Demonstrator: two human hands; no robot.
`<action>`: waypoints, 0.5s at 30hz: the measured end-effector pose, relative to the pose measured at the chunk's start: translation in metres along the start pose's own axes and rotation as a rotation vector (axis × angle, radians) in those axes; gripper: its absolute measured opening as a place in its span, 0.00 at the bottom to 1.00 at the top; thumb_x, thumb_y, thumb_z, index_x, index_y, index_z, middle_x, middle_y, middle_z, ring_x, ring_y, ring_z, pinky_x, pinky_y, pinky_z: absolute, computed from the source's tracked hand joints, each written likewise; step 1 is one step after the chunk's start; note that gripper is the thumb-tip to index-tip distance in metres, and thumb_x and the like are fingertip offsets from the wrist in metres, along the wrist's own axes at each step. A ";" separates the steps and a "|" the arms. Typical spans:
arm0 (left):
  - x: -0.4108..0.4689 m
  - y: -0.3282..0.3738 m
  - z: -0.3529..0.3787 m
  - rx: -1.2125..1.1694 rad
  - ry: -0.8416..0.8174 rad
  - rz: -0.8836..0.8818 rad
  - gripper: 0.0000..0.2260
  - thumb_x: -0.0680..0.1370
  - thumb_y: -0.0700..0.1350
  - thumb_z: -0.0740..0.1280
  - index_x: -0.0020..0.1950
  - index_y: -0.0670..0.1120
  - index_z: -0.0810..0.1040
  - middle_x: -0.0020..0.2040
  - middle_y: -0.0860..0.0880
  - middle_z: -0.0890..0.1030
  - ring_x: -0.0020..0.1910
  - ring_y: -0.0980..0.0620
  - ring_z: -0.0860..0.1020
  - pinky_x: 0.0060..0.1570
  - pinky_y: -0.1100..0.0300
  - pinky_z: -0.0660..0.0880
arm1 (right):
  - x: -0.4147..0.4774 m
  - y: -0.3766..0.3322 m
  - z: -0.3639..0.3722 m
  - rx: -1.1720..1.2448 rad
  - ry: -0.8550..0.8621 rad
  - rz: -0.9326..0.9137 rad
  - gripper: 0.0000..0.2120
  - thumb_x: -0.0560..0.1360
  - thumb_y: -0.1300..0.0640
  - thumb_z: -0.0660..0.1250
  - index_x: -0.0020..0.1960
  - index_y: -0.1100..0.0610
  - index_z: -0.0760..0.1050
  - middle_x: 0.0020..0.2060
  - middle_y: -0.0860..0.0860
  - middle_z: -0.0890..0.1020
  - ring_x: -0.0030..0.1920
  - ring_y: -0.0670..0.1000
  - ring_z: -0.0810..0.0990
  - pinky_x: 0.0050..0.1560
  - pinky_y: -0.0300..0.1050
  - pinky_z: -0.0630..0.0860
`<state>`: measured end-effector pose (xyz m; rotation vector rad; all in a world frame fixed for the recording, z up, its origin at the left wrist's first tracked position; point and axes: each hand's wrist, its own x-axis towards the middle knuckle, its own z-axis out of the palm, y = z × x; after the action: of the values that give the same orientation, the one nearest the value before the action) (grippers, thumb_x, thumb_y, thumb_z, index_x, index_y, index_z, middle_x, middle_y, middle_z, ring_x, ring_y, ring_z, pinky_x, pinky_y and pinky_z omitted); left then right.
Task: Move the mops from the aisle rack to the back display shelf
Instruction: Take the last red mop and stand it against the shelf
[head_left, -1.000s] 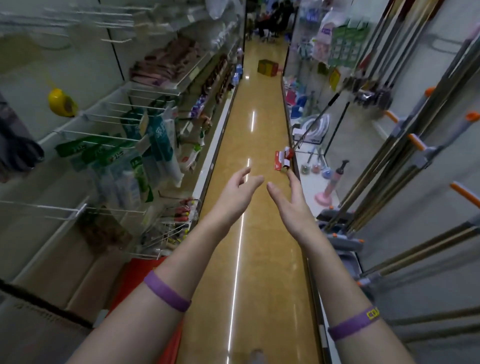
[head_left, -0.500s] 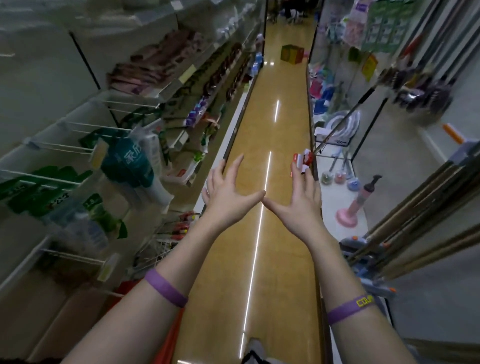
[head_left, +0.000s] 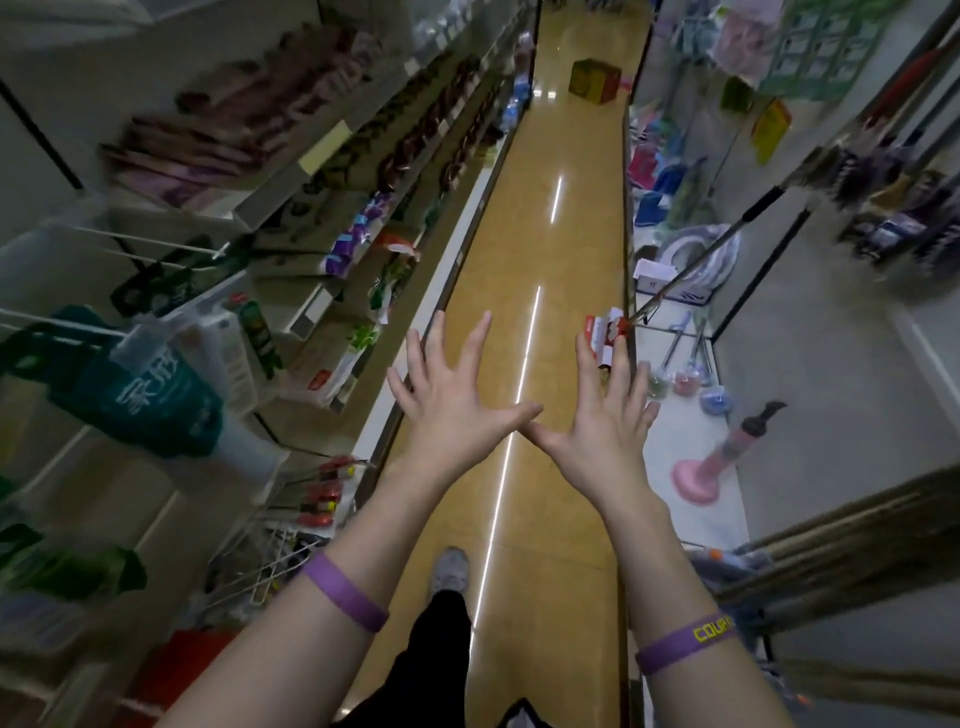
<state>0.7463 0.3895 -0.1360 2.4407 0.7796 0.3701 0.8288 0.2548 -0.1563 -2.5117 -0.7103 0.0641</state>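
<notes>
My left hand (head_left: 453, 400) and my right hand (head_left: 605, 415) are stretched out in front of me over the aisle floor, fingers spread, palms down, holding nothing. Their thumbs nearly meet. A bundle of mop handles (head_left: 852, 525) leans against the rack at the lower right, beside my right forearm, with grey mop heads (head_left: 727, 564) at its foot. One long-handled mop (head_left: 717, 249) slants out from the right shelf farther ahead, its red-and-white head (head_left: 605, 330) just beyond my right fingertips. More poles (head_left: 914, 67) hang at the upper right.
Shelves with packaged goods and wire pegs (head_left: 156, 244) line the left side. The low right shelf (head_left: 691, 452) carries a pink plunger (head_left: 722, 462), small plungers and boxes. A cardboard box (head_left: 594, 80) stands far down the yellow floor (head_left: 545, 234). My foot (head_left: 451, 569) steps forward below.
Both hands turned palm-down and their fingers spread wide. The view moved forward along the aisle and tilted down, so the mop bundle slid to the lower right and my foot came into sight.
</notes>
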 end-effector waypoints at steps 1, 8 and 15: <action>0.022 -0.001 0.007 0.023 -0.002 0.008 0.47 0.68 0.69 0.70 0.78 0.66 0.45 0.80 0.51 0.38 0.78 0.46 0.33 0.73 0.35 0.36 | 0.020 0.002 0.004 -0.009 -0.002 0.004 0.53 0.69 0.30 0.68 0.78 0.37 0.33 0.79 0.48 0.35 0.79 0.59 0.32 0.75 0.72 0.42; 0.193 -0.012 0.036 0.121 -0.004 0.021 0.48 0.67 0.73 0.66 0.78 0.66 0.40 0.80 0.51 0.36 0.77 0.44 0.32 0.70 0.37 0.32 | 0.185 0.011 0.023 -0.104 -0.024 0.074 0.55 0.68 0.32 0.71 0.79 0.40 0.36 0.80 0.49 0.35 0.79 0.62 0.34 0.74 0.75 0.42; 0.332 -0.006 0.046 0.127 -0.018 0.032 0.48 0.67 0.73 0.65 0.78 0.65 0.41 0.80 0.51 0.37 0.77 0.44 0.33 0.70 0.38 0.32 | 0.324 0.005 0.029 -0.095 0.020 0.104 0.55 0.68 0.30 0.70 0.81 0.43 0.38 0.81 0.52 0.39 0.79 0.61 0.35 0.75 0.71 0.42</action>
<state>1.0263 0.5744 -0.1466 2.5739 0.7787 0.3186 1.1051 0.4273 -0.1530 -2.6350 -0.5873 0.0424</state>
